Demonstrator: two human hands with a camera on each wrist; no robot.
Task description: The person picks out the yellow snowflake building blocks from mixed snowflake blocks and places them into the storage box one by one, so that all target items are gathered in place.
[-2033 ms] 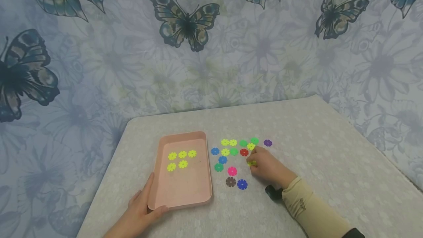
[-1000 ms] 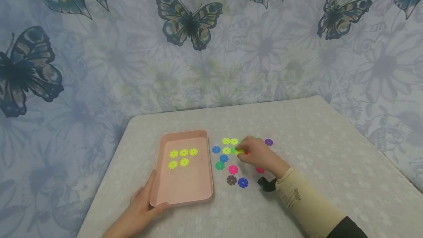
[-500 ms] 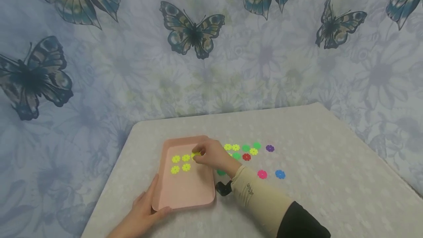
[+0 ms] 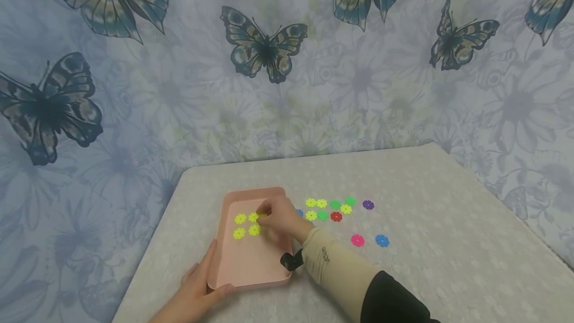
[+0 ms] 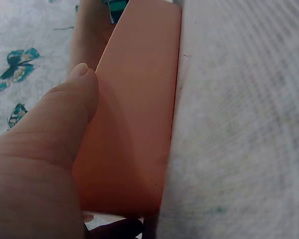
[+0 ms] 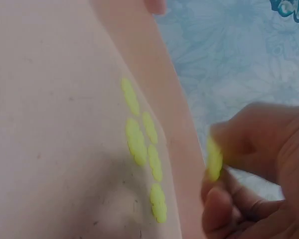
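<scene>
My left hand [image 4: 195, 283] grips the near left corner of a pink tray [image 4: 251, 268], its thumb at the rim in the left wrist view. Inside the tray lie several yellow flower-shaped discs [image 4: 239, 234], grouped toward its far half. Over them, my right hand [image 4: 280, 216] pinches another yellow flower-shaped disc [image 6: 215, 160] between thumb and fingers, on edge in the right wrist view. In the head view this hand covers part of the tray's right side.
Right of the tray, more flower discs lie on the cloth-covered table [image 4: 426, 203]: yellow, green, a red disc [image 4: 336, 217], a purple disc [image 4: 368, 205], a pink disc [image 4: 357, 240] and a blue disc [image 4: 382, 241]. My right forearm hides others. A butterfly-patterned wall [image 4: 358, 113] stands behind.
My right hand picked up a yellow disc from the table and carried it left over the tray. My left hand keeps its hold on the tray corner. The head view tilted up slightly.
</scene>
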